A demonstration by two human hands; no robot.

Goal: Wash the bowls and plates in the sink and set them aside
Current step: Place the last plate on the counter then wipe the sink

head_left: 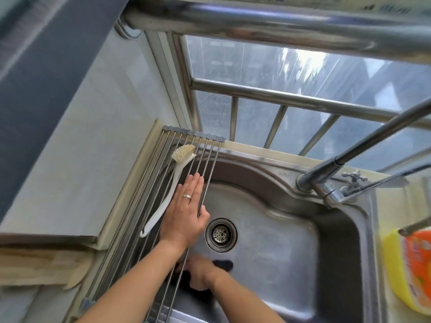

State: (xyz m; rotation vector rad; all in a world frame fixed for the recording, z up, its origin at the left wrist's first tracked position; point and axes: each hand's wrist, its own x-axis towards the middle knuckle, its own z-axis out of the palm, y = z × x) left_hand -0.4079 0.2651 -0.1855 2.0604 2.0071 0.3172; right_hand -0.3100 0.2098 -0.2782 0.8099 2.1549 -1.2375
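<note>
Left hand [186, 210] laid flat, palm down, on the roll-up drying rack [163, 183]; fingers straight and pressed together, pointing away from the body, thumb spread toward the basin, ring on one finger. Holds nothing. Forearm extended from lower left, crossing above the rack rods.

Right hand [200, 273] lowered into the sink [291, 252], under the near ends of the rack rods, fingers curled onto a dark object [224, 264]; blurred, so exact grip and identity of the object cannot be told. Right forearm entering from the bottom edge.

No bowl or plate distinguishable; only the dark shape at the right hand, near the front of the basin, just in front of the drain strainer [220, 234].

White dish brush [172, 183] lying on the rack just left of the left hand, bristle head at the far end, hooked handle at the near end.

Faucet [326, 183] mounted at the far right rim of the sink, spout out of frame to the upper right. Yellow detergent bottle with orange label [408, 271] on the counter right of the sink. Steel window railing [279, 96] behind the sink.
</note>
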